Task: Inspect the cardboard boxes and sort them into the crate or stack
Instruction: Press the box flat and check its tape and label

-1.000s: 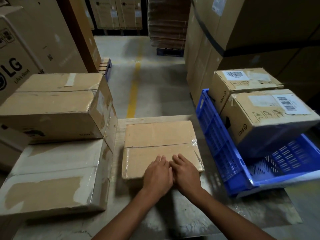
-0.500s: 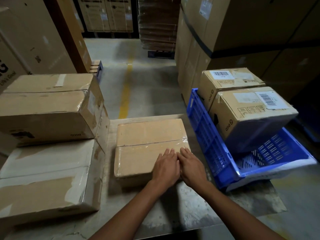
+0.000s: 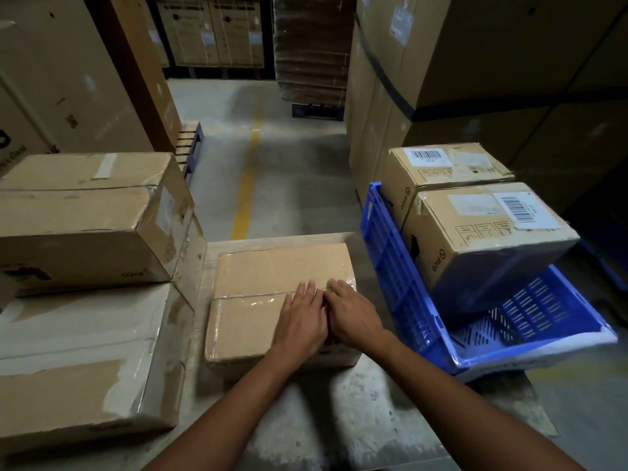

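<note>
Warehouse desk (image 3: 339, 402): left hand (image 3: 302, 321) and right hand (image 3: 353, 317) both open, palms down on middle box (image 3: 272, 266) at its taped seam, probably testing the seal before choosing crate (image 3: 390, 266) or stack (image 3: 85, 226).

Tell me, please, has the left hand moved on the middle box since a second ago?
Yes. The left hand slid forward across the middle box; its fingers now reach the tape seam they earlier stopped short of.

One head-worn wide-angle view looks forward and down from close above the desk (image 3: 339, 413), left hand (image 3: 300, 321) and right hand (image 3: 353, 317) near centre, blue crate (image 3: 390, 266) at 3 o'clock, stacked boxes (image 3: 85, 232) at 9 o'clock, aisle floor (image 3: 289, 181) at 12 o'clock.
</note>
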Tool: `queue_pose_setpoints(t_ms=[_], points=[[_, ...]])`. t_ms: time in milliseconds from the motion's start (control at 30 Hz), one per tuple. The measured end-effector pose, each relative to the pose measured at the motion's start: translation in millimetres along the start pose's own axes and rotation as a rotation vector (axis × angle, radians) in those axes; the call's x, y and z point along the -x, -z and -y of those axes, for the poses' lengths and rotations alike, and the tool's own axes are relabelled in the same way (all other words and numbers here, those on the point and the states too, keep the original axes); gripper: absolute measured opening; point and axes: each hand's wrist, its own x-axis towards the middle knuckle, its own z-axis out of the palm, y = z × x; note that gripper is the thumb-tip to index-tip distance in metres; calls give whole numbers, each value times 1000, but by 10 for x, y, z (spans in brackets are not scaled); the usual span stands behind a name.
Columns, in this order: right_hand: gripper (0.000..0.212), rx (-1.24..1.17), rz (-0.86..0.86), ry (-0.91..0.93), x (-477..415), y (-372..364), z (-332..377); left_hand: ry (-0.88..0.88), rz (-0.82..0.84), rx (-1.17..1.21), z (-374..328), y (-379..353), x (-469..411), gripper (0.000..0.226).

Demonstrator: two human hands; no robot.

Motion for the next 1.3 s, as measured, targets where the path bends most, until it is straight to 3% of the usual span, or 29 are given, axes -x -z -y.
queue_pose_setpoints(t_ms=[167, 267, 467, 633, 700, 800, 900, 1033, 1300], points=[[32, 35, -44, 11, -118, -51, -72, 8, 2, -60, -1, -1, -80, 51], [27, 67, -21, -27, -322, 43, -88, -2, -52, -95, -28, 143, -232, 38], [44, 49, 43, 26, -660, -12, -130, 100, 17, -86, 268, 184, -440, 51], [34, 66, -23, -14, -725, -46, -139, 55, 36, -90, 390, 343, -526, 44], [36, -7, -3, -116, -701, -75, -113, 159, -10, -103, 495, 371, -512, 44], [68, -240, 34, -356, -671, -117, -77, 442, -61, -42, 783, 406, -429, 48], [90, -560, -69, -493, -696, -76, -112, 607, -90, 132, 975, 537, -380, 51], [87, -913, -255, -540, -627, 72, -117, 702, -203, 397, 1087, 771, -395, 54], [56, -850, -661, -692, -519, 521, 221, 505, -604, 579, 1019, 1136, -132, 43]])
